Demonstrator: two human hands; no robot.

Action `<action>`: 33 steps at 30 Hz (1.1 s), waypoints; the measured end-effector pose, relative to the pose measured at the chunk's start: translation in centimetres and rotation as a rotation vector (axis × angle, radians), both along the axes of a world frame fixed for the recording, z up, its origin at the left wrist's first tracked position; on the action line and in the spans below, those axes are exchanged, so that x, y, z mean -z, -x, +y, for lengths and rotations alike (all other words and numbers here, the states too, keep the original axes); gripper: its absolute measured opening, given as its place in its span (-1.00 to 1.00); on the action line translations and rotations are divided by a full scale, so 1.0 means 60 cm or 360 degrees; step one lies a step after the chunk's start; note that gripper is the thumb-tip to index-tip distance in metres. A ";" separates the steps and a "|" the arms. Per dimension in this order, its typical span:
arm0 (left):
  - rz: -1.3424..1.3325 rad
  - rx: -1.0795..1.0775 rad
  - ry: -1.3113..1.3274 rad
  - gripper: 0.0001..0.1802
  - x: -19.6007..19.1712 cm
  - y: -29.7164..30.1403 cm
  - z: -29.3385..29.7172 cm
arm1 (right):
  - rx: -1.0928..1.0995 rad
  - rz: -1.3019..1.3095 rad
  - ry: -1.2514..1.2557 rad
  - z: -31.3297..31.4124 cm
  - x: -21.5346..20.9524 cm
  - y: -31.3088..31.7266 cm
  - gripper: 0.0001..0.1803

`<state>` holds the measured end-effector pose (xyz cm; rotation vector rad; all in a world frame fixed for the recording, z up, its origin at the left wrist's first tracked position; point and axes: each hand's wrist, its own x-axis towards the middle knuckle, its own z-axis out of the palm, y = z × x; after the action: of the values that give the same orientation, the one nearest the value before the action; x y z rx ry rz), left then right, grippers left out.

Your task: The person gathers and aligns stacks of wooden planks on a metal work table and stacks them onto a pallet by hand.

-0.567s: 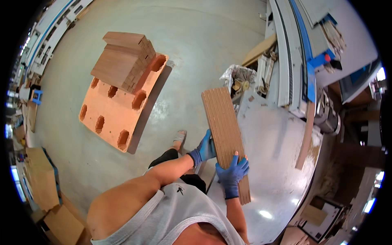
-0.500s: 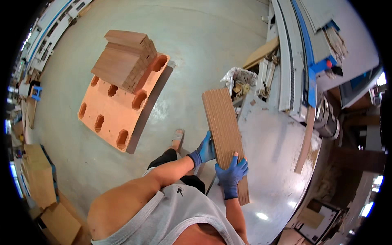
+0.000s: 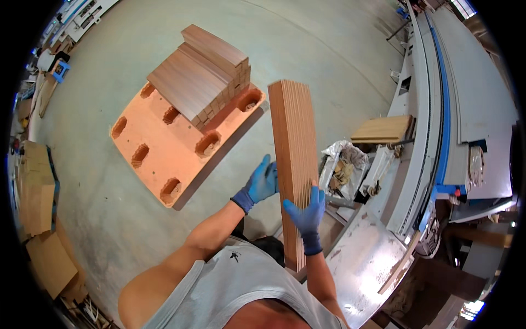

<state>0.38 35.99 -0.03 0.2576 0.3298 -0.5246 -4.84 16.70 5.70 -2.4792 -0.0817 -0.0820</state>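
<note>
A long bundle of brown wooden strips (image 3: pixel 296 142) is held up in front of me, its thin edges showing as fine parallel lines and its broad face turned to the left. My left hand (image 3: pixel 262 181), in a blue glove, grips the bundle's left side; some of its fingers are hidden behind the wood. On the right side, my right hand (image 3: pixel 308 213), gloved the same way, is closed round the bundle with its thumb across the lined face. Further left, a neat stack of similar strips (image 3: pixel 192 82) rests on an orange pallet (image 3: pixel 156 137) with oval hollows.
A long machine with a blue rail (image 3: pixel 446 109) runs along the right. Beside it are a bin lined with a silvery bag (image 3: pixel 345 164), a wooden board (image 3: pixel 381 129) and a shiny metal table (image 3: pixel 364 263). Cardboard (image 3: pixel 49 257) lies at the left.
The bundle has come left off the metal table side and been turned, so its broad left face now shows. Both hands moved with it. My view has swung to the right.
</note>
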 end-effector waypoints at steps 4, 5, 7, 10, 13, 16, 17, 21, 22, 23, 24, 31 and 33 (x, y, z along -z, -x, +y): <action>-0.0141 -0.0310 -0.0232 -0.21 0.013 -0.055 0.057 | -0.0224 0.0320 -0.0986 0.112 0.022 -0.147 0.04; -0.0201 -0.0403 -0.0318 -0.22 0.030 -0.071 0.061 | -0.0259 0.0435 -0.1073 0.135 0.042 -0.181 0.06; -0.0179 -0.0444 -0.0377 -0.23 0.043 -0.103 0.092 | -0.0307 0.0563 -0.1161 0.185 0.078 -0.245 0.04; -0.0137 -0.0533 -0.0394 -0.24 0.085 -0.144 0.159 | -0.0395 0.0899 -0.1408 0.263 0.118 -0.322 0.01; 0.0030 -0.0811 -0.0415 -0.12 0.132 -0.179 0.219 | -0.0499 0.1262 -0.1690 0.346 0.149 -0.404 -0.04; 0.0116 -0.0806 -0.0386 -0.16 0.168 -0.234 0.283 | -0.0472 0.1391 -0.1807 0.415 0.221 -0.482 -0.07; 0.0173 -0.0860 -0.0346 -0.25 0.180 -0.245 0.307 | -0.0514 0.1431 -0.1705 0.440 0.235 -0.504 -0.18; 0.0414 -0.0928 -0.0783 -0.40 0.194 -0.328 0.356 | -0.0570 0.1570 -0.1601 0.518 0.278 -0.603 -0.36; 0.0442 -0.0941 -0.0788 -0.40 0.200 -0.346 0.375 | -0.0588 0.1618 -0.1596 0.537 0.286 -0.622 -0.39; 0.0506 -0.0966 -0.0768 -0.46 0.205 -0.363 0.394 | -0.0592 0.1646 -0.1591 0.559 0.294 -0.638 -0.39; 0.0564 -0.0985 -0.0739 -0.52 0.209 -0.386 0.408 | -0.0597 0.1588 -0.1556 0.577 0.304 -0.657 -0.45; 0.0722 -0.1149 -0.0705 -0.54 0.267 -0.528 0.513 | -0.0510 0.1771 -0.1407 0.702 0.375 -0.798 -0.32; 0.0763 -0.1197 -0.0655 -0.54 0.298 -0.554 0.546 | -0.0513 0.1770 -0.1339 0.743 0.394 -0.833 -0.24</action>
<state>33.64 68.78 -17.93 0.3782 0.9572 0.2448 45.12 61.28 -17.93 -1.3737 0.0319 1.1316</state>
